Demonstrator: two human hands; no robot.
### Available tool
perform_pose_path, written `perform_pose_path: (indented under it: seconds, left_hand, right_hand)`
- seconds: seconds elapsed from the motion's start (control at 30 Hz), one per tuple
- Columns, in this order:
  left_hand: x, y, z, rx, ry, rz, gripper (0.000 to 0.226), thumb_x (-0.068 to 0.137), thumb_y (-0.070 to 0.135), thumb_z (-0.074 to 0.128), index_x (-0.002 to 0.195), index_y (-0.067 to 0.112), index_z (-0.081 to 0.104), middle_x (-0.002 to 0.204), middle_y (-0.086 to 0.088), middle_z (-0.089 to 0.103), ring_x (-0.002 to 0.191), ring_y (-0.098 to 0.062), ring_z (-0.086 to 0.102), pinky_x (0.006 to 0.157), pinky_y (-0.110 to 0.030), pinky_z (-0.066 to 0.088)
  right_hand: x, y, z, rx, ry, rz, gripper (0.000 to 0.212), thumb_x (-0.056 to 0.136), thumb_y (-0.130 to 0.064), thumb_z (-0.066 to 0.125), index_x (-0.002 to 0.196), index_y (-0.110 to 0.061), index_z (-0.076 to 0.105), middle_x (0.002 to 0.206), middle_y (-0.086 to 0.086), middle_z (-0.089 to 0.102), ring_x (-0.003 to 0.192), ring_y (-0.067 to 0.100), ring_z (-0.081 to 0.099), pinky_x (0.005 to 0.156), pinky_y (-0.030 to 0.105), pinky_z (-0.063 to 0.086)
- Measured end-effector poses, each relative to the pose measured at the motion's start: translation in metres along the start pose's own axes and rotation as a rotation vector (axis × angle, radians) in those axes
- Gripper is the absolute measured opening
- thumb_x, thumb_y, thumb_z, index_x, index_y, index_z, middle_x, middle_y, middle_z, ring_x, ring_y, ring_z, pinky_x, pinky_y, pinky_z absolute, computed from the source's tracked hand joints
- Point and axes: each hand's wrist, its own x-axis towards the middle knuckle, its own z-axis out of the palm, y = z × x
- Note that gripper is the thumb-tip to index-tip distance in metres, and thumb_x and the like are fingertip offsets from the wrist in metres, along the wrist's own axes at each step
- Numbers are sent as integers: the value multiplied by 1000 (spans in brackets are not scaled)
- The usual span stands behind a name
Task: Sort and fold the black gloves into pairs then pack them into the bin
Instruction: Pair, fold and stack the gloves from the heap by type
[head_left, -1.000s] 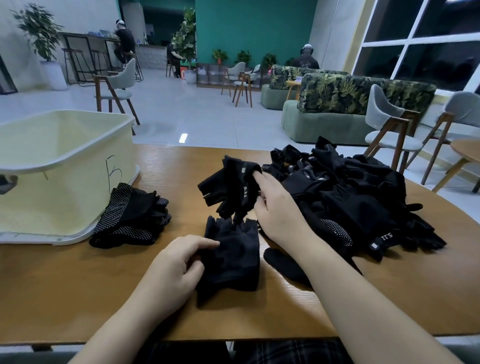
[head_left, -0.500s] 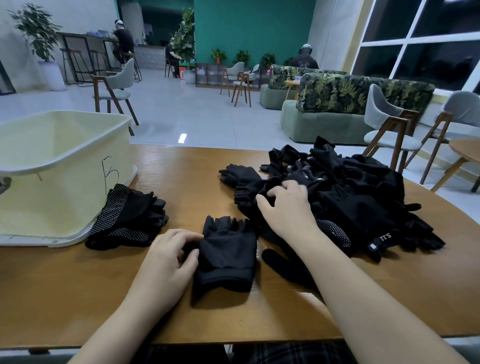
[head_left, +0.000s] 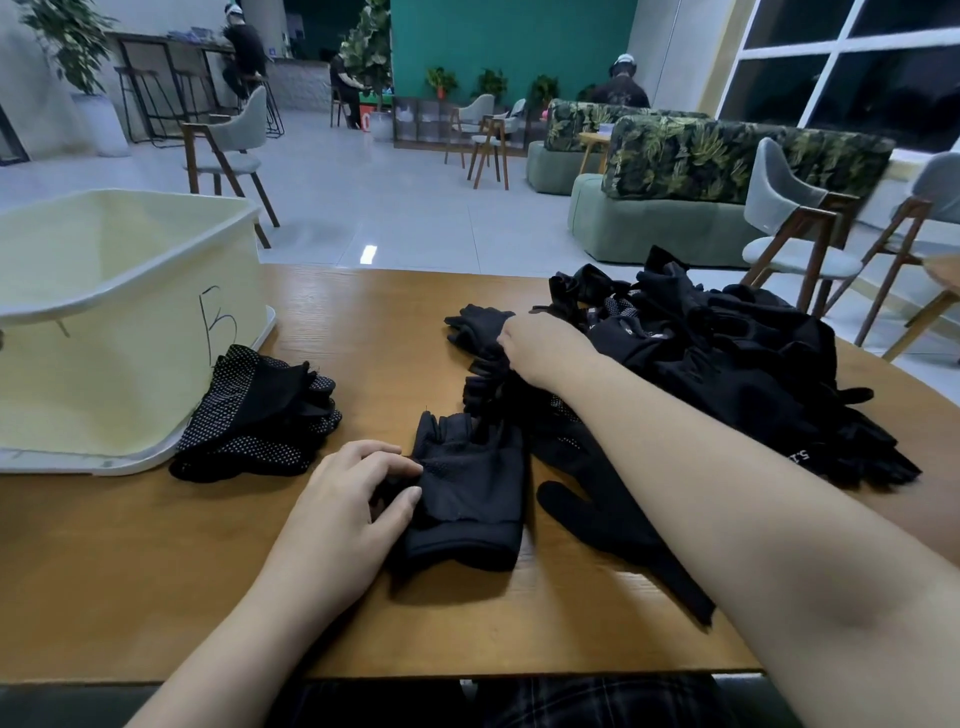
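The pale bin (head_left: 130, 332) stands at the desk's (head_left: 130, 571) left end, with a dotted-palm folded pair (head_left: 260, 421) lying against its base. Just right of that, the left hand (head_left: 348, 514) curls its fingers (head_left: 400, 470) onto the edge of a flat fingerless black glove (head_left: 467, 493), matte knit with a ribbed cuff toward the person. Such gloves should be light, limp and non-slippery, best taken at the cuff or pinched flat across the palm. Farther right, the right hand (head_left: 540, 348) digs curled fingers into the black heap (head_left: 727, 374), apparently gripping a glove, though its fingertips are hidden.
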Motion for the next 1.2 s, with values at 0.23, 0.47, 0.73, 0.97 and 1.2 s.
perform_pose_path:
  seconds: [0.23,0.47,0.73,0.97,1.2]
  left_hand:
    - [1,0,0,-13,-1,0,45,73,59,39,97,32,65,109,15,53,108,-8,49,91,-21,35]
    - [0,1,0,-10,1,5,46,73,59,40,97,30,66,109,14,54,107,-9,50,92,-23,35]
    - [0,1,-1,-13,-1,19,43,73,58,40,96,32,65,105,28,48,105,-8,50,87,-10,32]
    - [0,4,-2,-29,-15,-8,44,69,65,44,97,38,63,108,17,54,106,-9,52,94,-29,41]
    - [-2,10,-5,14,-71,-62,49,69,60,70,114,45,58,104,22,41,101,-9,51,94,-33,43]
  right_hand:
    - [5,12,20,-29,46,81,34,95,-20,53,127,-12,45,123,10,54,112,30,51,81,37,45]
    - [-1,12,20,-24,4,-30,33,88,4,42,108,-13,61,118,8,52,111,31,51,90,40,48]
    - [11,18,29,-119,-34,-46,40,86,7,40,116,-7,63,130,8,41,115,30,46,92,39,48]
    - [4,16,13,-108,272,-67,40,92,-5,42,131,-11,47,146,3,35,126,31,30,93,40,38]
    - [-14,0,-14,97,662,-260,38,90,-8,58,127,-3,55,133,12,51,114,34,49,87,42,45]
